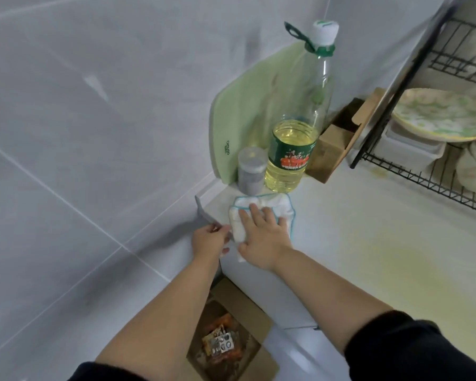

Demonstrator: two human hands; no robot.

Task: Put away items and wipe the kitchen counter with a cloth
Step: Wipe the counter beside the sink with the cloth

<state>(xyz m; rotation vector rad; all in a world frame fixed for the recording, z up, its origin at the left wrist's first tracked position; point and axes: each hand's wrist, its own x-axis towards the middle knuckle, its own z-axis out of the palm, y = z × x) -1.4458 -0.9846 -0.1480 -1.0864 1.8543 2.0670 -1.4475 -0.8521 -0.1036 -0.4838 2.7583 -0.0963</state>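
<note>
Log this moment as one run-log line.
step: wipe | right hand: flat on cloth, counter corner | left hand: at counter edge beside cloth, grip unclear | near: oil bottle, jar behind cloth

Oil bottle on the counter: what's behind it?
A green cutting board leans on the wall behind the oil bottle; the bottle and a grey jar cover its lower edge.

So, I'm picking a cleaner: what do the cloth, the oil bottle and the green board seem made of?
Cloth: soft fabric, white and matte, with stitched blue edging; it creases. Oil bottle: clear glossy plastic; the yellow oil shows through. Green board: probably plastic, smooth and matte, with a printed logo.
</note>
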